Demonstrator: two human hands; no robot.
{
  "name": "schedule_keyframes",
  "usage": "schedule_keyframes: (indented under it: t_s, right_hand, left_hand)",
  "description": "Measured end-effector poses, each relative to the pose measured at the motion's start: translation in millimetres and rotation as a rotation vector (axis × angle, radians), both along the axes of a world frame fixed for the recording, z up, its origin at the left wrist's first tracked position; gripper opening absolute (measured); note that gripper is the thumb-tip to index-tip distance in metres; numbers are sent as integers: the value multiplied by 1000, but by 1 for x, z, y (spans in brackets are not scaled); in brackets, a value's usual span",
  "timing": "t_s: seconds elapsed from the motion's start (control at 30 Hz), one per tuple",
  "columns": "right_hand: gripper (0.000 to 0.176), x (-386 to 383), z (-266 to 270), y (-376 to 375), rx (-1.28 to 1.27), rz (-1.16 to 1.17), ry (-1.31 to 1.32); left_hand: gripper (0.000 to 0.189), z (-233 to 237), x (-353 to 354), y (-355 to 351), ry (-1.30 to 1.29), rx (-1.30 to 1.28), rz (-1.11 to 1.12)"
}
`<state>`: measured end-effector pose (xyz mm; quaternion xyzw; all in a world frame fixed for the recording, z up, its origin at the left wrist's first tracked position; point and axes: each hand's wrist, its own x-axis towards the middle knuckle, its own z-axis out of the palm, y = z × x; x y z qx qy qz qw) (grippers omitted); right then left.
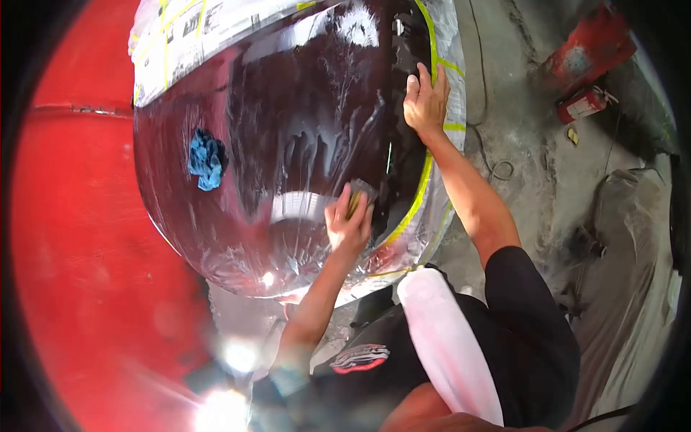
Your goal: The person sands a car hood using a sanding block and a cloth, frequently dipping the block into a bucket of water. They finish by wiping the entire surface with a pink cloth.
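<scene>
A dark, glossy curved panel point(309, 108) with whitish streaks and smears fills the upper middle. My left hand point(350, 219) is closed on a small yellow and grey pad point(356, 200), held against the lower right part of the panel. Higher up, at the right edge beside the yellow tape point(415, 209), my right hand point(427, 104) lies on the surface with its fingers apart, holding nothing. A crumpled blue cloth point(206, 160) rests on the left part of the panel, away from both hands.
Masking paper and plastic point(194, 43) border the panel at the top left. A red surface point(79, 216) stands at the left. On the floor at the right are a hose point(502, 171), a fire extinguisher point(584, 106) and a draped cover point(630, 288).
</scene>
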<state>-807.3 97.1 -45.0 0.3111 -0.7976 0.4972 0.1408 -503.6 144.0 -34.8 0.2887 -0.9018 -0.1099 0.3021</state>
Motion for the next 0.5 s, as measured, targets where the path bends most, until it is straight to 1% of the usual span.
schedule_keyframes:
  t_s: [0.07,0.13,0.17,0.23,0.27,0.3,0.33,0.37,0.43,0.47,0.5]
  right_hand:
    - [45,-3,9,-4,-32,3,9]
    - [45,3,11,-3,-25,-32,-97]
    - [44,3,10,-4,-27,-39,-77]
    - [42,4,10,0,-22,-31,-109]
    - [41,5,9,0,-35,-27,-108]
    - [40,5,6,-1,-26,-50,-72]
    - [40,4,4,-2,-32,-45,-70]
    - [40,1,2,-4,-52,-51,-57]
    - [41,2,-1,-3,-35,-46,-80]
    - [41,4,-1,-1,-29,-36,-84]
    - [42,6,-1,-1,-28,-35,-98]
  left_hand:
    - [32,11,-60,-34,59,20,71]
    - [30,20,-109,-68,105,-31,58]
    - [29,31,-141,-86,108,-43,71]
    - [30,47,-211,-133,108,-253,51]
    - [32,56,-245,-165,45,-269,0]
    - [47,97,-267,-184,-248,-11,-71]
    - [66,127,-275,-195,-541,248,-144]
    - [66,113,-268,-192,-541,240,-143]
    - [33,56,-226,-169,31,-218,-202]
    - [32,51,-169,-127,60,-181,-168]
    - [33,39,-105,-81,25,-101,-92]
